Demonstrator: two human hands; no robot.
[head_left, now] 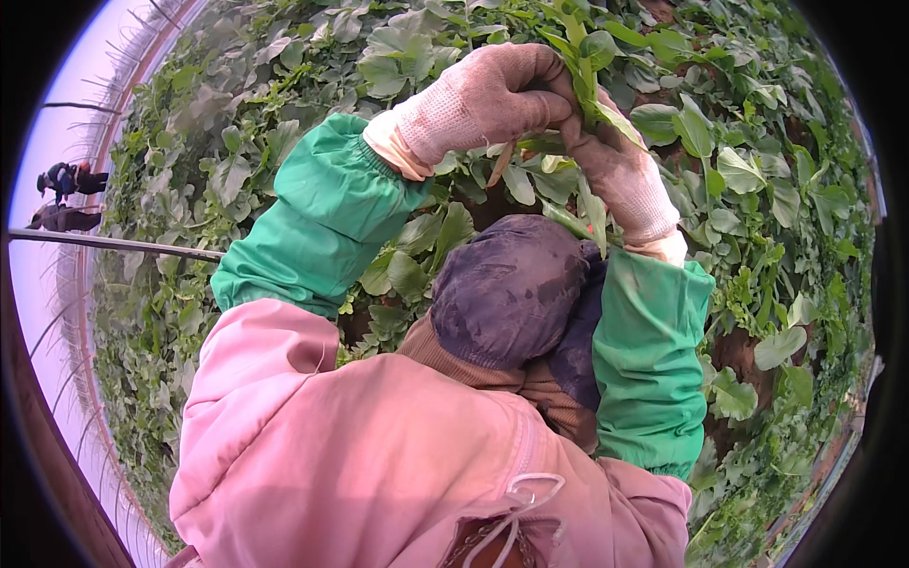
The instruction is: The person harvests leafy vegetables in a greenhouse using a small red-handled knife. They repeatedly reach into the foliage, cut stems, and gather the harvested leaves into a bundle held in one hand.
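Observation:
My left hand, in a soiled white knit glove, has its fingers curled against a thick green plant stalk at the top centre. My right hand, gloved the same way, touches the stalk's lower part from the other side. The fingertips of both hands meet around it, and leaves hide part of the right fingers. A dry brown leaf hangs just below my left fingers. Green sleeve covers reach over both forearms. Below the hands are my knees in dark, dirt-marked covers.
Dense leafy green plants surround me, with bare soil showing between some at the right. A thin pole runs in from the left. Two people in dark clothing are far off at the left edge, near a translucent greenhouse wall.

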